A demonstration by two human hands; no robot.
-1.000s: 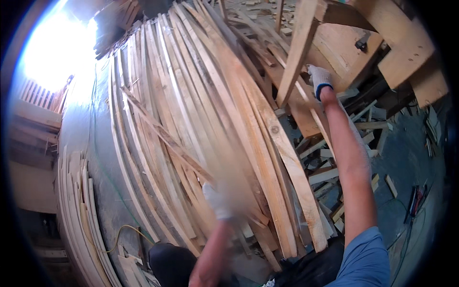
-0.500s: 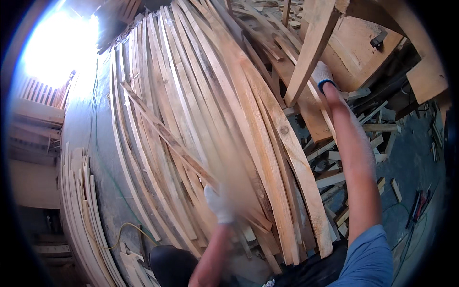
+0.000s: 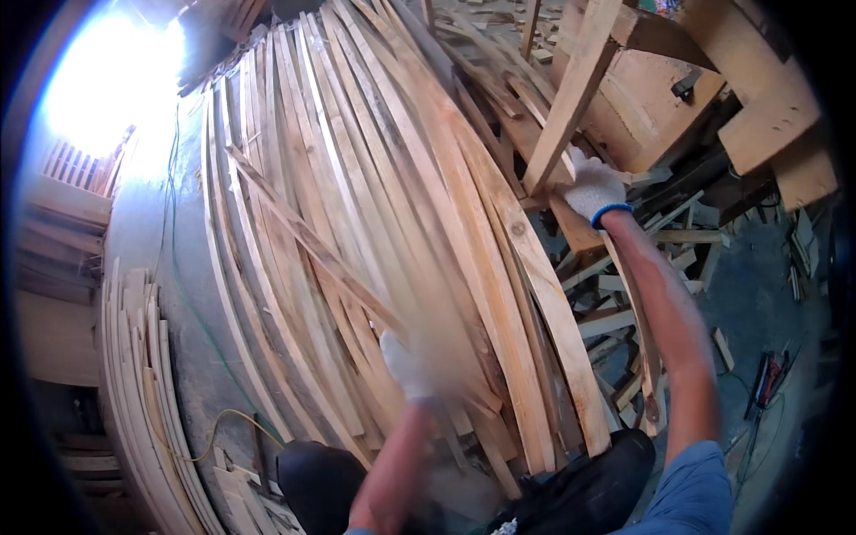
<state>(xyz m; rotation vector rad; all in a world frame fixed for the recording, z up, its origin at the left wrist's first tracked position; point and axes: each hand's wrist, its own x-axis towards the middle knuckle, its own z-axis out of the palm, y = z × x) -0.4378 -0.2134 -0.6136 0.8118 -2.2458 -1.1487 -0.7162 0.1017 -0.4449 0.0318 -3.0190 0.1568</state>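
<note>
My left hand (image 3: pixel 403 367), in a white knit glove, is closed round a narrow wooden strip (image 3: pixel 299 230) that slants across the long boards; a blurred patch hides part of its fingers. To the right, my right hand (image 3: pixel 596 189), in a white glove with a blue cuff, is closed on a second strip, a thin wooden batten (image 3: pixel 640 334). The batten's near end hangs beside my right knee. Just left of that hand, a slanting wooden post (image 3: pixel 571 98) stands close to the glove.
Long boards (image 3: pixel 481 241) lie side by side before me. Another stack of strips (image 3: pixel 147 383) is at the left, near a yellow hose (image 3: pixel 218 423). Offcuts (image 3: pixel 611 323) litter the right floor, with pliers-like tools (image 3: pixel 769 379) beyond. A wooden frame (image 3: pixel 767 116) rises at upper right.
My right hand has come nearer to me, and the batten's near end now reaches down beside my forearm. My left hand and its strip have hardly moved.
</note>
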